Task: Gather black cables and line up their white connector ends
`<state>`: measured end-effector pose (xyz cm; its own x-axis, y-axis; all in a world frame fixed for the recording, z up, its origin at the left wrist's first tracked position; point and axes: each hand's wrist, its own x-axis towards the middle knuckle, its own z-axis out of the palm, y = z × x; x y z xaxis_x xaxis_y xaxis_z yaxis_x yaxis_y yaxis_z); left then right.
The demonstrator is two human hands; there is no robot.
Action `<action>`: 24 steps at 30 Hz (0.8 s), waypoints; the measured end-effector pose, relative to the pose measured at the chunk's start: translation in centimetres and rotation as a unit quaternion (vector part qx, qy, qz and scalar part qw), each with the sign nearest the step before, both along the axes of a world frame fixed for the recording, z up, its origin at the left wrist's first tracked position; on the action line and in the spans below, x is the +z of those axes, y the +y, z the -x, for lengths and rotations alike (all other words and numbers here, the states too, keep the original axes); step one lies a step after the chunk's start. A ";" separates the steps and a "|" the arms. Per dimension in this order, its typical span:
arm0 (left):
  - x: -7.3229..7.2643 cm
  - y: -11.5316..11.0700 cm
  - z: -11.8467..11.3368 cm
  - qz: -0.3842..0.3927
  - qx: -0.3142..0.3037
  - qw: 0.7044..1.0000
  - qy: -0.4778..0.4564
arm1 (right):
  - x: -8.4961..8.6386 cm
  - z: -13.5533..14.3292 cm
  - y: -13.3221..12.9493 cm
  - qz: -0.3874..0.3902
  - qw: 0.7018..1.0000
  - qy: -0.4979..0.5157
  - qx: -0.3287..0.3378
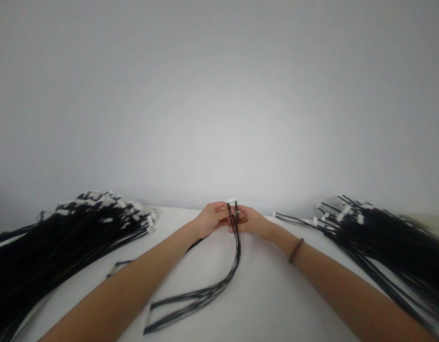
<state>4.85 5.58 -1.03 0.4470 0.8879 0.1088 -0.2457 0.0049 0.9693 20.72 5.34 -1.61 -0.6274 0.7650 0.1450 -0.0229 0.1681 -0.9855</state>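
Note:
Near the far edge of the white table, my left hand (211, 219) and my right hand (250, 221) meet, both with fingers closed on a black cable harness (237, 256). Its white connector (232, 202) stands up just above the fingers. From my hands the thin black wires hang down, then curve left across the table, splitting into two strands toward the front. Another black cable end (116, 267) shows behind my left forearm. My fingertips are partly hidden by the wires.
A large heap of black cables with white connectors (80, 232) lies on the left. A second heap (386, 232) lies on the right, with one cable (294, 219) sticking out toward the middle. Behind the white table (276, 289) rises a plain grey wall (226, 104).

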 end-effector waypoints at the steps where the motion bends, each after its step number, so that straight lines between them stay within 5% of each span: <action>1: 0.2 0.0 0.0 0.002 0.015 1.000 0.003 | 0.0 0.4 -0.2 0.004 1.000 0.004 -0.011; 6: 1.9 0.3 0.7 -0.012 0.087 0.995 0.036 | 0.7 1.6 -1.3 0.046 0.999 0.005 0.009; 14: 5.6 1.4 3.5 -0.047 0.199 0.979 -0.014 | 1.4 1.6 -2.8 0.100 0.969 -0.027 0.222; 24: 8.7 3.7 11.1 -0.032 0.344 0.927 -0.145 | 1.6 2.0 -2.9 0.117 0.963 -0.038 0.240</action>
<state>-6.28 9.31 7.62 -0.2801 0.9391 0.1988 -0.4191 -0.3060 0.8548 18.74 2.44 -0.05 -0.9189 0.3904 -0.0572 0.0318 -0.0712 -0.9970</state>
